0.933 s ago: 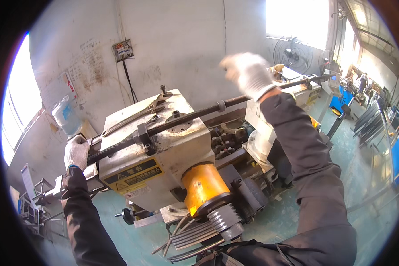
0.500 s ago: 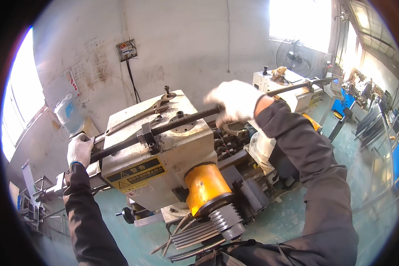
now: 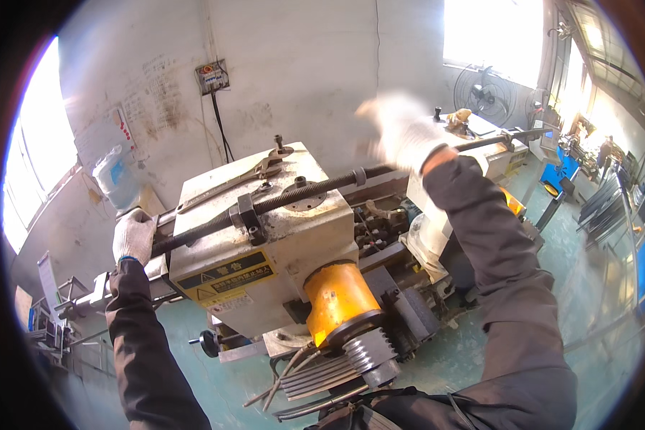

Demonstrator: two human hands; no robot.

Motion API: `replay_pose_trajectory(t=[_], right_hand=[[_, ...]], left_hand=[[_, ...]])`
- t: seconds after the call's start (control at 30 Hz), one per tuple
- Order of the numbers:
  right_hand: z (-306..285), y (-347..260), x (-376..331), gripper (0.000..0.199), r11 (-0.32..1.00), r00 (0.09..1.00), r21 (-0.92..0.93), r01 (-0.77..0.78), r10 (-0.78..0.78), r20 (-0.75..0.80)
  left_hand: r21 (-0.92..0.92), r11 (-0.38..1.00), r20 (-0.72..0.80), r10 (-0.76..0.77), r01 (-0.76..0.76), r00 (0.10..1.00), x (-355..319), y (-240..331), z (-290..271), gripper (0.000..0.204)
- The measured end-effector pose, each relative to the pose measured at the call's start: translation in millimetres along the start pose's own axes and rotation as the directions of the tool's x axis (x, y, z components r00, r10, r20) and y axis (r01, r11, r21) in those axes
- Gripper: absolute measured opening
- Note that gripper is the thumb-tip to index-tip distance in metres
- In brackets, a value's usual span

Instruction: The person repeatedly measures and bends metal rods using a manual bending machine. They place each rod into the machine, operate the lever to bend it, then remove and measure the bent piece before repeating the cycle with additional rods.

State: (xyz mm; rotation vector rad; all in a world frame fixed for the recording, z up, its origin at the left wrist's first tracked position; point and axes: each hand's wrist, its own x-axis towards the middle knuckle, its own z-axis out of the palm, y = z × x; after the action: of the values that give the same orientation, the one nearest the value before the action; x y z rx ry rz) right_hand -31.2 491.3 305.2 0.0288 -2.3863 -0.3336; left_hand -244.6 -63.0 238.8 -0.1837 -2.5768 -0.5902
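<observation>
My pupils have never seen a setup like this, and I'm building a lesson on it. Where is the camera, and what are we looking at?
The view comes from a fisheye camera on the worker's head, looking down, so straight edges bend near the rim. The hands belong to that person, not a robot, and wear pale gloves. The left hand is at the near end of a long threaded rod; its exact grip is hidden. The right hand, blurred, is beside the rod farther along; contact is unclear. The rod crosses a cream machine housing. A wrench lies on top, and an orange cylindrical part juts from the front.
</observation>
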Motion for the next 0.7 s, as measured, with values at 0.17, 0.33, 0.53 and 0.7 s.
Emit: replay_pose_trajectory(t=[0.17,0.33,0.53,0.7], right_hand=[[7,-2,-3,0.043,0.978,1.000,0.206,0.008,-0.004,-0.020],[12,-6,-2,0.068,0.905,0.869,0.350,0.242,-0.363,0.336],[8,-21,2,0.059,0.991,0.994,0.126,0.032,-0.019,-0.106],[14,-21,8,0.044,0.972,0.992,0.212,0.106,-0.088,-0.091]], left_hand=[[-0.003,0.999,-0.018,0.045,-0.045,0.999,-1,0,-1,0.028],[0.033,0.998,-0.027,0.054,-0.053,0.998,-2,1,-1,0.028],[-0.019,1.000,-0.013,0.016,-0.016,1.000,-3,0,0,0.025],[0.013,0.999,-0.022,0.031,-0.031,0.999,-1,2,-1,0.028]])
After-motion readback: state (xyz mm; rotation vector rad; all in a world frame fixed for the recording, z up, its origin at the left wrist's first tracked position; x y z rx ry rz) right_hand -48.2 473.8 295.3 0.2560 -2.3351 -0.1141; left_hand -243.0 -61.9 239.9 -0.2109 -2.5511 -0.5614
